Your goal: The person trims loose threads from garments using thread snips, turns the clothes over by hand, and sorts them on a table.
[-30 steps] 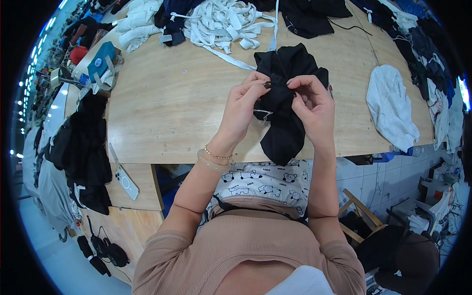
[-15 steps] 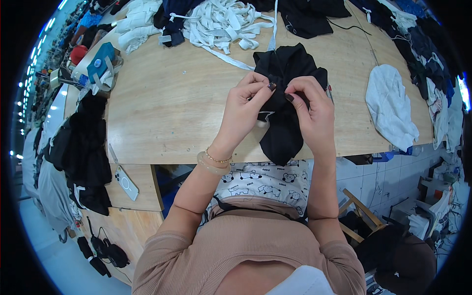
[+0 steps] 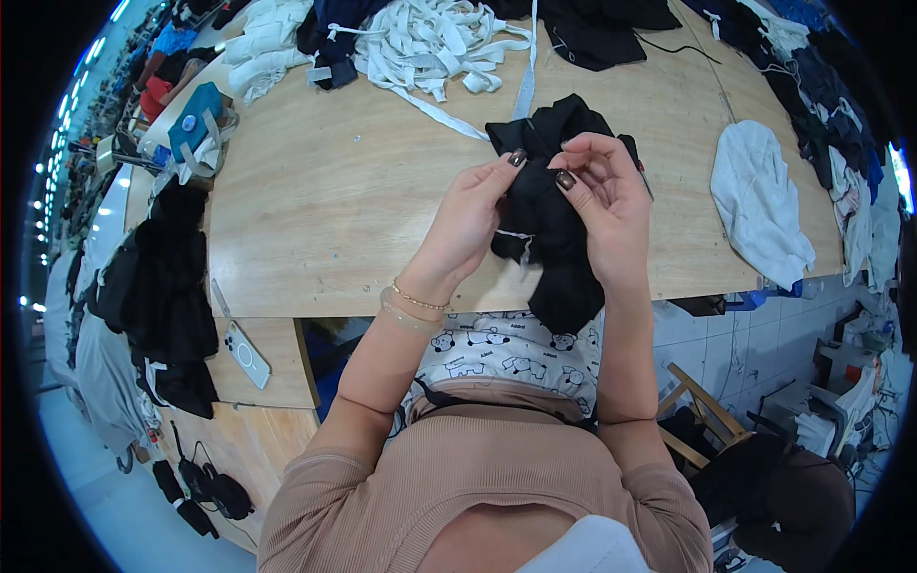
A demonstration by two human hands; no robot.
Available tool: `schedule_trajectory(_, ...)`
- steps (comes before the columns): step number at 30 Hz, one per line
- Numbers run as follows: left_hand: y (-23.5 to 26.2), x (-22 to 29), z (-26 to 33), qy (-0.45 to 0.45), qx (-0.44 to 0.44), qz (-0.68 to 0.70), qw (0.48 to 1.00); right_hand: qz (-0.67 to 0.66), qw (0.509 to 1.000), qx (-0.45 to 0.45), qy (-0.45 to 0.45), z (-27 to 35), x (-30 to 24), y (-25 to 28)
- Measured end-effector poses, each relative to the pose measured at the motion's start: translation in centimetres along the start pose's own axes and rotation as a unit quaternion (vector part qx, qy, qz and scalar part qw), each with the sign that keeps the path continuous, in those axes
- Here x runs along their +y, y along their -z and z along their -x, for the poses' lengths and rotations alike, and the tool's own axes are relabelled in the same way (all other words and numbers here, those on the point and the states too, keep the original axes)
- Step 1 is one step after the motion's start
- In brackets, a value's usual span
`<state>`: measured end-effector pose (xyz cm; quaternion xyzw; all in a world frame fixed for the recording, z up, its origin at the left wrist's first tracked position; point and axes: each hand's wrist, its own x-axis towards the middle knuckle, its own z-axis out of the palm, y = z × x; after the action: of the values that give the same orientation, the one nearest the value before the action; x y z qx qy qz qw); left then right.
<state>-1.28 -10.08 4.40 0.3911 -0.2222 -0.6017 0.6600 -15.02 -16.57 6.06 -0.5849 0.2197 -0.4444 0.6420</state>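
Both hands, the left hand (image 3: 468, 224) and the right hand (image 3: 611, 205), pinch the black cloth (image 3: 549, 239) up over the wooden table (image 3: 334, 210), fingers closed, so its white string (image 3: 516, 236) shows.

Lower fingers (image 3: 611, 224) of both hands behind black garment (image 3: 559, 277).

On my wooden surface (image 3: 334, 220) lay a tangle of white straps (image 3: 435, 43), a white garment (image 3: 759, 201) at the right and a phone (image 3: 246, 353) by dark clothes (image 3: 162, 286).
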Motion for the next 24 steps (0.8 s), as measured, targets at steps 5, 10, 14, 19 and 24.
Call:
schedule_trajectory(5,1.0,-0.2,-0.1,0.087,-0.028,0.059,0.994,-0.094,0.992,-0.006,-0.083,-0.2,0.1,0.4)
schedule_trajectory(10,1.6,-0.4,0.1,0.120,-0.035,0.057,0.991,-0.156,0.973,-0.011,-0.168,0.1,-0.1,0.5)
schedule_trajectory(14,1.0,-0.4,0.0,0.035,0.000,-0.070,0.997,-0.132,0.981,0.016,-0.138,-0.3,0.5,0.7)
schedule_trajectory(19,-0.1,0.2,-0.6,-0.063,-0.010,-0.231,0.971,-0.062,0.993,0.064,-0.077,-0.9,1.1,0.5)
schedule_trajectory(24,0.1,0.0,-1.0,-0.134,0.071,-0.201,0.968,0.282,0.956,0.073,0.012,-0.1,0.2,-0.3)
